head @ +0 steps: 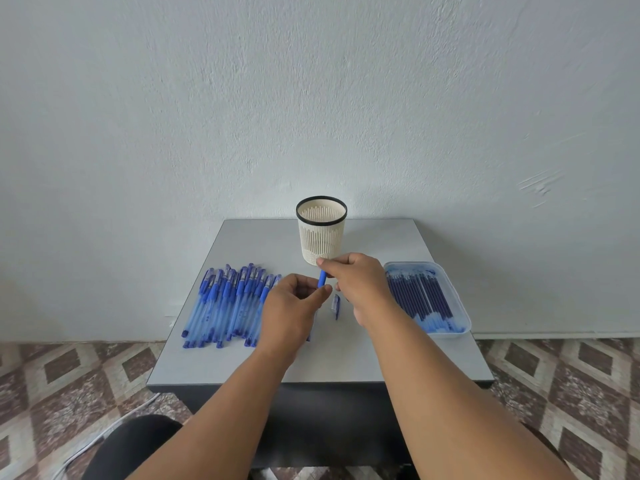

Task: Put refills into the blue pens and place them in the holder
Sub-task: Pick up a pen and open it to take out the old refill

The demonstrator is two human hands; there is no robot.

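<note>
From the head view: both hands work one translucent blue plastic pen point(322, 279) just in front of the cream slotted plastic holder with the black rim point(321, 233), which looks empty. The left hand point(292, 308) has its grip curled round the lower barrel, and the right hand point(356, 282) pinches the top end.

Risks, I'd guess: the small blue cap point(336, 304) lying loose on the grey surface point(346, 355) could get knocked off by a wrist. The heap of blue pens point(228, 303) could roll, too. Refills wait in the clear plastic tray point(462, 318).
</note>
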